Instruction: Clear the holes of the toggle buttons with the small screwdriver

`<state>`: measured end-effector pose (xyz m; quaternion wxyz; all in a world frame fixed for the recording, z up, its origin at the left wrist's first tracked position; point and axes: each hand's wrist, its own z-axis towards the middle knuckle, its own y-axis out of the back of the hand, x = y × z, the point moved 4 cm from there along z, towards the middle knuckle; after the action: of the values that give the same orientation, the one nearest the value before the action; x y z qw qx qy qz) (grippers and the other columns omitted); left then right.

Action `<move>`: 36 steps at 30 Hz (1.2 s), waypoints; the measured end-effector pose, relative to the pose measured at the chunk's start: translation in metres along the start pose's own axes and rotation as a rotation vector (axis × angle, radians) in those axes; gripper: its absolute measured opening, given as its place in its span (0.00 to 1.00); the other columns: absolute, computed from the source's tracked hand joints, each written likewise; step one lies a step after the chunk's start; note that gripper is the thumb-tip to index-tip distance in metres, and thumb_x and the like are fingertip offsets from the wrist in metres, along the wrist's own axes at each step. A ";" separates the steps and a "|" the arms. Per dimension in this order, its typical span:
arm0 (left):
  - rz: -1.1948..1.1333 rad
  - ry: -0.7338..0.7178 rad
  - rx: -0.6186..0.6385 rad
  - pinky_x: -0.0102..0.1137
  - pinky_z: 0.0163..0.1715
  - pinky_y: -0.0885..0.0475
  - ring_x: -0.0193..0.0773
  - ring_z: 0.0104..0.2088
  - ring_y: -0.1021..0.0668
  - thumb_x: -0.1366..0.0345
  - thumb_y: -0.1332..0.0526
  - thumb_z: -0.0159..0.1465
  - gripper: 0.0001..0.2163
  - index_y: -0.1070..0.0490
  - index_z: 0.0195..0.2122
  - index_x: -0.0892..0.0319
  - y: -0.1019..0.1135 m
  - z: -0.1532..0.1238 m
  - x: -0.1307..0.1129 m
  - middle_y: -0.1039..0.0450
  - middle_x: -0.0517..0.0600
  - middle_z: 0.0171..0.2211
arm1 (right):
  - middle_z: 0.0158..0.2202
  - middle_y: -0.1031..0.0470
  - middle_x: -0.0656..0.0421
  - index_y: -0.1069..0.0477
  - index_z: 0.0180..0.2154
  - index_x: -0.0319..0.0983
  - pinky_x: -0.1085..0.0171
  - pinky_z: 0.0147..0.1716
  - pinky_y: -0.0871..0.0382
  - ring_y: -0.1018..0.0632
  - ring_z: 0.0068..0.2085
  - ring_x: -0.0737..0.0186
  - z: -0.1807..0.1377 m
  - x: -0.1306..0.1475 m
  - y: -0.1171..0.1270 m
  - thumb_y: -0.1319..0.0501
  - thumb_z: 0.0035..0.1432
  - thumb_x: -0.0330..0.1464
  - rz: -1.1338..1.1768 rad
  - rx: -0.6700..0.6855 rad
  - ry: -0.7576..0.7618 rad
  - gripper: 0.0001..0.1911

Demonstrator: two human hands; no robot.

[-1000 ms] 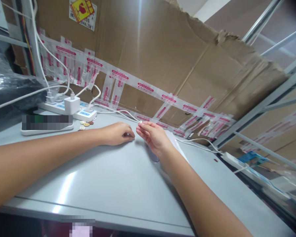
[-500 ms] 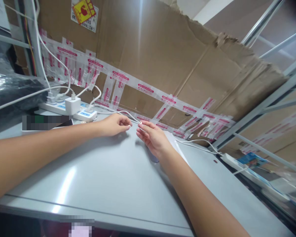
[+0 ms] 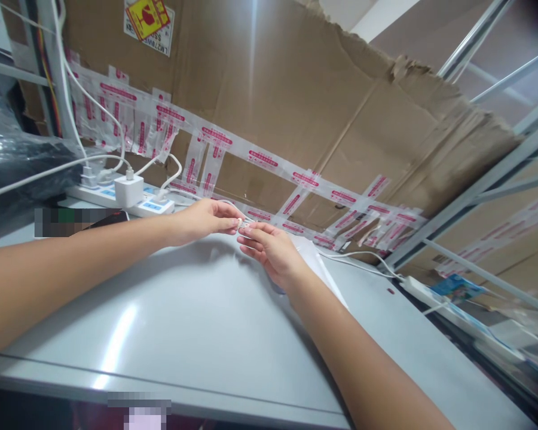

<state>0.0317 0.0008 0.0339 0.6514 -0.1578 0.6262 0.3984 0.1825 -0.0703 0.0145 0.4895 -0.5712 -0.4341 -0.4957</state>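
Over the back of the grey table (image 3: pixel 192 310), my two hands meet fingertip to fingertip. Thumb and forefinger of my left hand (image 3: pixel 201 221) are closed in a pinch at a small white piece (image 3: pixel 241 224), too small to name. My right hand (image 3: pixel 275 251) pinches at the same spot from the other side, its other fingers loosely curled. Whether the fingertips hold one piece or two I cannot tell. Beneath my right wrist, a purplish rounded thing (image 3: pixel 278 290) is mostly hidden. A white sheet (image 3: pixel 325 272) lies behind that wrist.
A white power strip (image 3: pixel 155 206) with a plugged-in adapter (image 3: pixel 129 190) and cables sits at the back left. Taped cardboard (image 3: pixel 269 107) walls the rear. Black plastic wrapping (image 3: pixel 22 167) lies left. Another power strip (image 3: pixel 425 292) runs beyond the right edge, near a metal frame (image 3: pixel 466 209).
My left hand has moved right and my right hand slightly left, so their fingertips now meet. The left fingers have closed at the small white piece. The view has shifted slightly.
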 end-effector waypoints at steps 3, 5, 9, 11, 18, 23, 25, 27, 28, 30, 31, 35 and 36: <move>0.025 0.022 -0.003 0.30 0.48 0.30 0.38 0.45 0.22 0.62 0.35 0.62 0.11 0.23 0.43 0.60 0.000 0.000 -0.002 0.20 0.50 0.42 | 0.36 0.21 0.56 0.25 0.33 0.37 0.61 0.43 0.26 0.20 0.39 0.62 0.000 0.000 -0.001 0.25 0.43 0.35 -0.010 -0.006 0.004 0.15; 0.034 0.026 -0.005 0.30 0.47 0.30 0.38 0.45 0.21 0.63 0.35 0.61 0.10 0.23 0.43 0.59 0.000 -0.001 -0.002 0.20 0.50 0.42 | 0.36 0.21 0.56 0.25 0.33 0.37 0.61 0.44 0.26 0.21 0.39 0.62 0.000 0.000 -0.001 0.26 0.43 0.34 -0.014 -0.014 0.008 0.15; 0.056 0.034 -0.003 0.31 0.47 0.30 0.39 0.45 0.21 0.62 0.35 0.61 0.11 0.22 0.44 0.59 0.000 -0.001 -0.003 0.20 0.50 0.42 | 0.33 0.22 0.57 0.25 0.32 0.37 0.61 0.45 0.26 0.21 0.38 0.63 0.000 -0.001 -0.001 0.26 0.44 0.34 -0.019 -0.027 0.011 0.14; 0.084 0.036 0.003 0.31 0.47 0.30 0.39 0.45 0.21 0.62 0.35 0.61 0.12 0.23 0.44 0.59 0.000 -0.002 -0.004 0.20 0.50 0.43 | 0.33 0.22 0.56 0.25 0.32 0.36 0.60 0.45 0.26 0.21 0.37 0.63 0.000 -0.001 -0.001 0.27 0.44 0.34 -0.019 -0.033 0.011 0.13; 0.169 0.029 0.014 0.30 0.47 0.31 0.40 0.47 0.22 0.60 0.36 0.62 0.13 0.22 0.46 0.59 0.000 -0.003 -0.007 0.21 0.51 0.46 | 0.31 0.22 0.56 0.24 0.31 0.36 0.60 0.45 0.26 0.22 0.36 0.64 -0.001 0.000 -0.003 0.28 0.45 0.33 -0.028 -0.040 0.003 0.11; 0.177 0.005 0.019 0.33 0.49 0.30 0.42 0.48 0.22 0.58 0.35 0.61 0.14 0.21 0.44 0.58 0.000 -0.003 -0.007 0.20 0.52 0.46 | 0.32 0.22 0.55 0.23 0.30 0.35 0.60 0.47 0.26 0.22 0.36 0.64 -0.002 0.002 -0.004 0.28 0.45 0.33 -0.048 -0.050 0.016 0.10; 0.163 -0.001 0.012 0.34 0.49 0.30 0.43 0.47 0.22 0.58 0.34 0.60 0.13 0.21 0.43 0.58 0.000 -0.003 -0.007 0.20 0.52 0.45 | 0.32 0.21 0.55 0.23 0.30 0.34 0.60 0.48 0.27 0.22 0.35 0.64 -0.002 0.002 -0.004 0.28 0.45 0.33 -0.051 -0.054 0.023 0.09; 0.144 0.008 -0.006 0.34 0.49 0.29 0.43 0.47 0.21 0.59 0.33 0.58 0.13 0.20 0.42 0.57 0.001 -0.003 -0.006 0.20 0.52 0.44 | 0.33 0.21 0.54 0.23 0.29 0.34 0.59 0.48 0.27 0.22 0.35 0.64 -0.002 0.002 -0.004 0.28 0.45 0.32 -0.051 -0.063 0.028 0.09; 0.135 0.010 -0.015 0.34 0.49 0.29 0.43 0.47 0.21 0.59 0.33 0.58 0.12 0.20 0.42 0.57 0.001 -0.002 -0.005 0.20 0.51 0.44 | 0.33 0.21 0.54 0.22 0.29 0.35 0.59 0.49 0.26 0.21 0.35 0.64 -0.001 0.001 -0.004 0.28 0.45 0.32 -0.050 -0.069 0.031 0.09; 0.109 0.002 -0.020 0.34 0.49 0.30 0.43 0.46 0.21 0.59 0.33 0.58 0.12 0.20 0.41 0.57 0.001 -0.001 -0.002 0.19 0.51 0.43 | 0.33 0.20 0.54 0.22 0.29 0.35 0.59 0.48 0.26 0.21 0.34 0.64 0.000 0.001 -0.003 0.28 0.44 0.32 -0.047 -0.080 0.039 0.09; 0.094 -0.010 -0.016 0.34 0.49 0.30 0.43 0.46 0.21 0.59 0.32 0.58 0.11 0.20 0.41 0.56 0.001 0.000 0.000 0.19 0.51 0.43 | 0.33 0.20 0.54 0.22 0.29 0.34 0.59 0.48 0.26 0.21 0.34 0.64 0.000 0.001 -0.003 0.28 0.43 0.32 -0.046 -0.085 0.043 0.09; 0.049 -0.051 -0.024 0.34 0.49 0.29 0.42 0.45 0.20 0.59 0.32 0.58 0.11 0.19 0.40 0.56 0.000 0.003 0.006 0.19 0.50 0.41 | 0.32 0.20 0.53 0.21 0.29 0.34 0.58 0.48 0.25 0.20 0.34 0.62 0.001 -0.001 -0.001 0.27 0.43 0.31 -0.043 -0.096 0.055 0.10; 0.039 -0.051 -0.035 0.34 0.49 0.29 0.41 0.44 0.20 0.59 0.31 0.57 0.11 0.19 0.40 0.56 0.000 0.003 0.007 0.19 0.49 0.41 | 0.31 0.20 0.53 0.21 0.30 0.34 0.58 0.48 0.25 0.19 0.34 0.62 0.002 -0.001 -0.001 0.27 0.42 0.31 -0.040 -0.096 0.057 0.10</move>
<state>0.0330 0.0058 0.0276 0.6564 -0.1469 0.6052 0.4258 0.1814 -0.0686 0.0134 0.4637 -0.5708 -0.4072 -0.5416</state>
